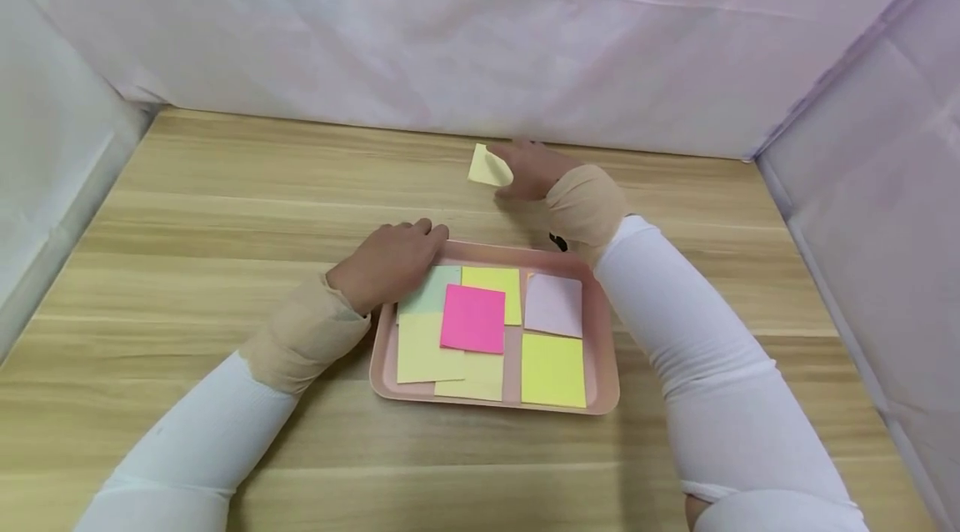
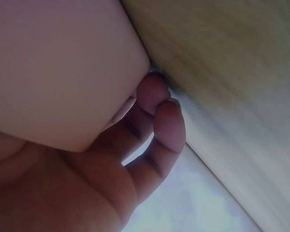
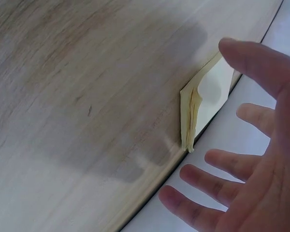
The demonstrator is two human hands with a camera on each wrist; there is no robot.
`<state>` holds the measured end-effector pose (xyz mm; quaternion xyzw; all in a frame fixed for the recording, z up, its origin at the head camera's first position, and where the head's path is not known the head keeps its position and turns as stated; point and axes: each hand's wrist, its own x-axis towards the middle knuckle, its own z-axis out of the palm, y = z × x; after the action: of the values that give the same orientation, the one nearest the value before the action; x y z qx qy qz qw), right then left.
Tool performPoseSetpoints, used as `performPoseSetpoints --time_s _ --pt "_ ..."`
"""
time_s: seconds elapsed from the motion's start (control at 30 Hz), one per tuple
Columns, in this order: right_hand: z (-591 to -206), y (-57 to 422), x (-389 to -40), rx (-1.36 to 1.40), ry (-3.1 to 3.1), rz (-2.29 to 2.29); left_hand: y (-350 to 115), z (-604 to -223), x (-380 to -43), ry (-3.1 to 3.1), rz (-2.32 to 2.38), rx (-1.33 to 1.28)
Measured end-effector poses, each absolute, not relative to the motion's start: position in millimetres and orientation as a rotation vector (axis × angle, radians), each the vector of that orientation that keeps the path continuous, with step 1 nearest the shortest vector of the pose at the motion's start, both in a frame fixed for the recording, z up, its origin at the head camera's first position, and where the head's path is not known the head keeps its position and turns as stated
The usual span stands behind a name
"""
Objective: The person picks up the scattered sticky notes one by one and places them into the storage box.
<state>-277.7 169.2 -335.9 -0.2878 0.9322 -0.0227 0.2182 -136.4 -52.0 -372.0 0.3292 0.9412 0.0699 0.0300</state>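
My left hand (image 1: pixel 393 261) grips the back left corner of a pink tray (image 1: pixel 602 361). In the left wrist view, its curled fingers (image 2: pixel 169 128) wrap round the tray's corner. Several sticky note pads lie in the tray: a bright pink pad (image 1: pixel 473 318) on top, with yellow, pale yellow, green and lilac ones around it. Behind the tray, my right hand (image 1: pixel 532 169) reaches to a pale yellow sticky note pad (image 1: pixel 487 168) near the table's back edge. Thumb and fingers are spread around this pad in the right wrist view, and its top sheet curls up.
The wood-grain table (image 1: pixel 247 190) ends at a white cloth wall (image 1: pixel 420 40) behind. White side walls stand at left and right. A small black thing (image 1: pixel 558 242) shows at the tray's back edge, partly covered by the right wrist.
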Motion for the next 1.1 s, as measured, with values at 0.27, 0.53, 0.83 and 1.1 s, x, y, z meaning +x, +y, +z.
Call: performPoseSetpoints --time_s 0.27,0.53,0.83,1.1 --pt "-337.0 167.2 -278.5 -0.815 2.553 -0.065 -50.8 -370.9 -136.6 2.892 0.211 0.998" --pt "-339.7 162.9 -274.2 -0.803 2.544 -0.014 -48.6 -371.7 -137.4 2.893 0.2 1.013" --pt "-332.7 154.9 -264.7 -0.765 2.567 0.007 -48.8 -372.1 -138.1 2.885 0.189 1.001" --pt "-333.8 152.3 -265.4 -0.71 2.581 0.007 -50.1 -371.8 -138.6 2.894 0.173 1.001"
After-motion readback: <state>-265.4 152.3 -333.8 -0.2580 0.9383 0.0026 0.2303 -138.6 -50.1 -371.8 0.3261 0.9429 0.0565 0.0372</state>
